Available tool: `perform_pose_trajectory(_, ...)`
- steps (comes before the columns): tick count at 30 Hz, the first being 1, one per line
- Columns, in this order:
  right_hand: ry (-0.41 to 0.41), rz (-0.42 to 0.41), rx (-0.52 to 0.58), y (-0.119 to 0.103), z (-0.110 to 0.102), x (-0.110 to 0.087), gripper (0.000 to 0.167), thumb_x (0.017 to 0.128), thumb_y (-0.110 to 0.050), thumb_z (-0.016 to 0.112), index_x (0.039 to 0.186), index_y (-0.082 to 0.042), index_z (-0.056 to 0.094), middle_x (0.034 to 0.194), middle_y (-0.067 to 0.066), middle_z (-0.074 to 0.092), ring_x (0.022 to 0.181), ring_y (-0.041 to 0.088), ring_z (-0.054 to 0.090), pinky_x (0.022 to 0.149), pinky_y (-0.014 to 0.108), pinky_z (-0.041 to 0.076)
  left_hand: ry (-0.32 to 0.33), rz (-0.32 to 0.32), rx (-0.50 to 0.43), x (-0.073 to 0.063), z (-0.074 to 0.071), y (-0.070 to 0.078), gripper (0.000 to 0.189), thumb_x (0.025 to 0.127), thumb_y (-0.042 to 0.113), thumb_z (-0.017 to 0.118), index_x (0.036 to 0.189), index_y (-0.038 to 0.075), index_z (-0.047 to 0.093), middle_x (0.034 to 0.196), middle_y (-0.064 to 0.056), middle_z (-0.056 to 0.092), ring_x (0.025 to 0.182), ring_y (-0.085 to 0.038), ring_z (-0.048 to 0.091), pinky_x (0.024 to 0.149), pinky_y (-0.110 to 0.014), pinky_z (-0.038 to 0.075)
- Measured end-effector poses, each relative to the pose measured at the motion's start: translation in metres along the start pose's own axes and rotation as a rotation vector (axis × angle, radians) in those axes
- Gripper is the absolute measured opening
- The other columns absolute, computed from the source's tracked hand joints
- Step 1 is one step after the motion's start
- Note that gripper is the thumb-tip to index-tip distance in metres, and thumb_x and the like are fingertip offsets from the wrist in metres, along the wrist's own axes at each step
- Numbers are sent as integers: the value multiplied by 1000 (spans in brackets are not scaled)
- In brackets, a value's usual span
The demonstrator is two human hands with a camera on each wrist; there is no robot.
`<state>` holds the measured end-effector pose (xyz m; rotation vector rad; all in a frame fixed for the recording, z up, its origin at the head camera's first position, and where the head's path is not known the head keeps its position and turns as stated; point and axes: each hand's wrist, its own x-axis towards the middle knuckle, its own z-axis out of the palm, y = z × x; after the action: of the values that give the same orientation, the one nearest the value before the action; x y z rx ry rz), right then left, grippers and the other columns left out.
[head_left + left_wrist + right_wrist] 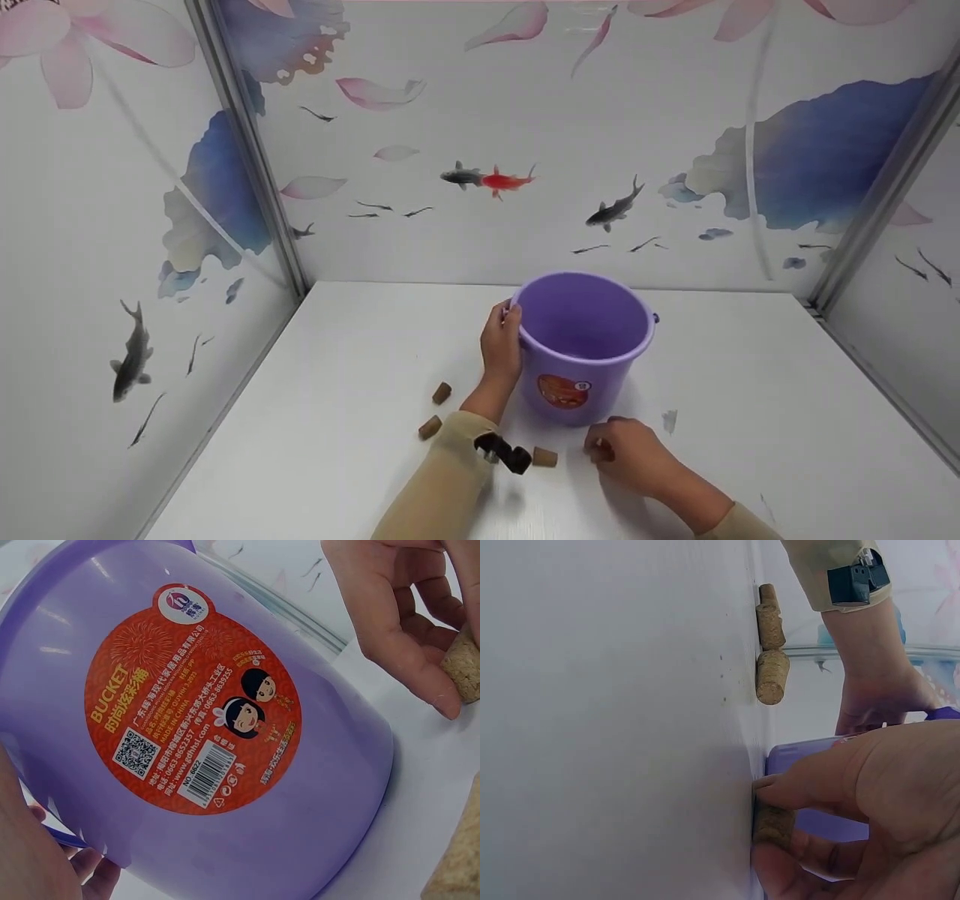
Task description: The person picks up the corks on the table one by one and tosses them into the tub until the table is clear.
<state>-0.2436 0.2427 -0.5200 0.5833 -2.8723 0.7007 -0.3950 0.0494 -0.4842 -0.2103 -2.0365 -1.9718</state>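
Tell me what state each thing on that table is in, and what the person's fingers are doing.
Bucket: upright, mouth uncovered.
Label: stuck on the bucket's front.
Two left corks: loose on the table, apart.
Near cork: lying on its side, loose.
Pinched cork: held; partly hidden.
Left fingers: holding the bucket near its rim.
Right fingers: curled, pinching a cork.

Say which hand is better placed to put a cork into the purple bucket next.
Right, I'd judge: the right hand pinches a cork beside the purple bucket, while the left hand grips the bucket near its rim.
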Motion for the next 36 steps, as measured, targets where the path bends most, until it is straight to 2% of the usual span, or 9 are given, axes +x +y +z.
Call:
perform_pose_trajectory(18, -20, 21, 56, 7, -4, 2, 22, 78, 4, 74, 87, -16, 78, 80, -6, 69, 75, 5, 57, 66, 27, 50, 13, -7, 15, -1, 0, 5, 52, 104, 41, 46, 138, 6, 66, 134, -15, 72, 123, -30, 67, 107, -49, 55)
perform_pose_trajectory(24, -47, 64, 88, 10, -4, -3, 19, 81, 1, 77, 89, -16, 79, 80, -7, 68, 75, 5, 55, 66, 25, 50, 9, -2, 8, -4, 4, 4, 51, 104, 40, 47, 136, 5, 67, 131, -15, 73, 121, -29, 68, 105, -48, 55)
perform_pose_trajectory(31, -58, 71, 133, 16, -7, -4, 15, 84, -1, 78, 91, -14, 80, 78, -7, 68, 70, 3, 53, 62, 24, 47, 10, 2, 6, -1, 2, 0, 51, 104, 40, 47, 136, 5, 67, 133, -16, 72, 123, -30, 68, 106, -48, 55)
perform_pose_trajectory(36, -43, 115, 108, 26, -14, -4, 13, 85, -3, 79, 92, -14, 80, 76, -7, 66, 67, 3, 52, 62, 23, 45, 3, 11, -5, 0, -1, 2, 51, 104, 41, 48, 135, 7, 68, 131, -14, 73, 120, -28, 68, 103, -47, 56)
